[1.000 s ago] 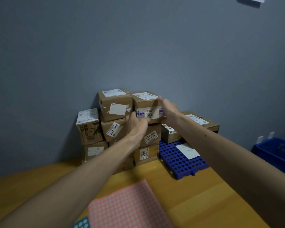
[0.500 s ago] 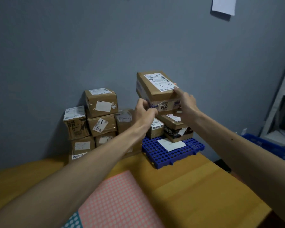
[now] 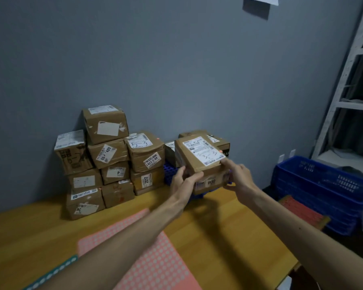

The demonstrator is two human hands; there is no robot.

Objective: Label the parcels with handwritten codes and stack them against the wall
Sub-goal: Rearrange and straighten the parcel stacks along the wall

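Views: one, head-worn, wide-angle.
Position: over the near side of the tabletop [image 3: 218, 237], close enough that the left forearm [image 3: 134, 233] and right forearm [image 3: 291, 222] fill the lower frame.
Facing: forward and somewhat down, toward the grey wall [image 3: 176, 70].
Framing: held parcel [image 3: 199, 158] near centre; stacked parcels [image 3: 111, 160] left of it; white shelving [image 3: 344, 105] and blue crate [image 3: 314, 185] at the right edge, the shelving uprights leaning.

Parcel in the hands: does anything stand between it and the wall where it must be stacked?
Yes. Boxes on the blue pallet stand directly behind the parcel, between it and the wall. Leftward, the top of the 5-3 box looks free.
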